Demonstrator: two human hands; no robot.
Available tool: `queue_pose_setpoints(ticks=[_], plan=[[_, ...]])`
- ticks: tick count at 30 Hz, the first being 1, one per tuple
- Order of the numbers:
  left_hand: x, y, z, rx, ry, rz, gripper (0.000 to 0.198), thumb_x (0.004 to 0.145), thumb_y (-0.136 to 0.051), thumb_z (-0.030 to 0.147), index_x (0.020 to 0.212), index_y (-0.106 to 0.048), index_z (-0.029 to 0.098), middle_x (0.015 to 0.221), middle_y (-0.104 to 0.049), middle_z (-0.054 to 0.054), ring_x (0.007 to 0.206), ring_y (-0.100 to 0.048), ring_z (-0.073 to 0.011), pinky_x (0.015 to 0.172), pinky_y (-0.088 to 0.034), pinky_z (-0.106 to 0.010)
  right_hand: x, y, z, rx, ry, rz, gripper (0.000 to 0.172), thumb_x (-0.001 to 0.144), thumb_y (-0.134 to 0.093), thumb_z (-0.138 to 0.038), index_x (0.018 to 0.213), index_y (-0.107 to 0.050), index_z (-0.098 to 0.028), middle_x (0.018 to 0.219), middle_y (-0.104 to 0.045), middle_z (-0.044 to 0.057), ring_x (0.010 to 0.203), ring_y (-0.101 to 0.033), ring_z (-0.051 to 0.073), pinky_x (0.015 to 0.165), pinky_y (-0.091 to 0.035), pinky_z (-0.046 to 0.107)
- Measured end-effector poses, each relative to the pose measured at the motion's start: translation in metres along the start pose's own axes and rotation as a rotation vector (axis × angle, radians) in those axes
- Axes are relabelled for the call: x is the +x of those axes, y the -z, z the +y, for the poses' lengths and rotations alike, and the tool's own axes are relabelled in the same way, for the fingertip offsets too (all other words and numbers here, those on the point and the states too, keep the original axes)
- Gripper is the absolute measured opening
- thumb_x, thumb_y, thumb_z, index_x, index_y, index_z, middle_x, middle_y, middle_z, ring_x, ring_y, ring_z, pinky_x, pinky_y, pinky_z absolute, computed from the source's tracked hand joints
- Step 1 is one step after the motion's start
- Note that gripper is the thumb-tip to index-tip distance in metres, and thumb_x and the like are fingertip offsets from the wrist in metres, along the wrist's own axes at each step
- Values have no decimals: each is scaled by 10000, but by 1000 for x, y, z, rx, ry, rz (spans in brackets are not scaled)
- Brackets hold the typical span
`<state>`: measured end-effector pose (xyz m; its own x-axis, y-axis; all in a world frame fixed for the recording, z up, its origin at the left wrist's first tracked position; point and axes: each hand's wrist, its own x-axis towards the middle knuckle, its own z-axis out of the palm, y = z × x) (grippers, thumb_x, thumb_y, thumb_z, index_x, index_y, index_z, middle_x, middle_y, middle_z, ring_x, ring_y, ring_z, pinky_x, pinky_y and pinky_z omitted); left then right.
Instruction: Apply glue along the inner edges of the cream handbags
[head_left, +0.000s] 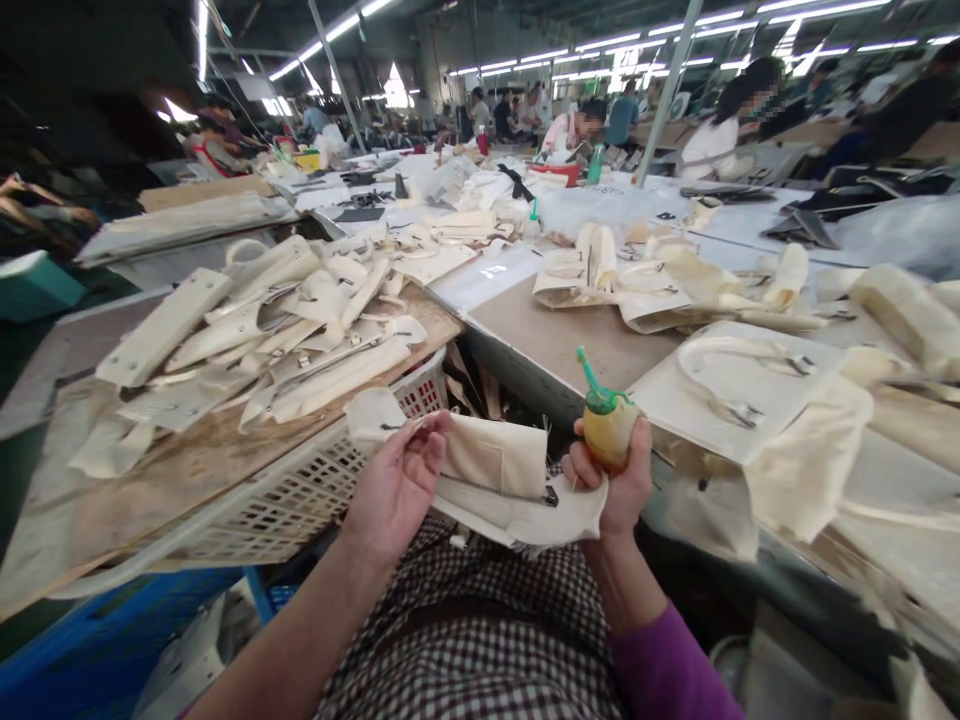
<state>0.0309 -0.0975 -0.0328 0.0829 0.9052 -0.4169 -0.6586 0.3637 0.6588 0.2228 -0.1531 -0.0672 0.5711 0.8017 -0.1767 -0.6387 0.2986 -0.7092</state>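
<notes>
A cream bag piece with a zipper along its lower side and a dark zipper pull lies over my lap. My left hand grips its left part, fingers bent over the edge. In my right hand is a small yellowish glue bottle with a green cap and thin green nozzle pointing up. The lower fingers of that hand also touch the right end of the bag piece. A checked apron covers my lap beneath it.
A heap of cream bag pieces lies on the wooden board at left, above a white plastic basket. More cream bags cover the right table. A blue crate stands low left. Several people work farther back.
</notes>
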Motion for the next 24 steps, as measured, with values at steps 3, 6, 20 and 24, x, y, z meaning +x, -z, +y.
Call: queue_pose_setpoints(ticks=[3,6,20,24], plan=[[14,26,-7,594,-326,-251,243,871,-703,164,1100,-624,166,1313,-649,-116,1259,-601,-229,1059,-530,-366,1,-1,-3,-15,11,9,567,869,-511,-705,700,-643,-180,402,-290,-91,338,-166,67,346,-194,212],[23,46,-11,1235,-480,-502,582,749,-839,292,1276,-606,208,1441,-581,-118,1404,-447,-331,1232,-257,-586,0,0,-2,-35,30,27,526,877,-521,-684,725,-632,-193,459,-366,-75,336,-201,64,348,-212,220],[5,36,-40,1437,-1489,-1079,132,972,-534,108,967,-656,157,713,-667,0,777,-619,-166,841,-541,-332,-1,-15,1,-313,-64,59,470,837,-671,-636,685,-527,-216,438,-400,-65,371,-283,83,350,-193,221],[9,22,-36,1335,-1512,-1099,263,965,-526,99,1201,-599,189,1098,-759,-20,1230,-581,-145,1211,-346,-373,-2,-34,14,-352,-139,4,452,800,-727,-629,903,-628,-200,643,-622,-16,427,-465,102,373,-345,217]])
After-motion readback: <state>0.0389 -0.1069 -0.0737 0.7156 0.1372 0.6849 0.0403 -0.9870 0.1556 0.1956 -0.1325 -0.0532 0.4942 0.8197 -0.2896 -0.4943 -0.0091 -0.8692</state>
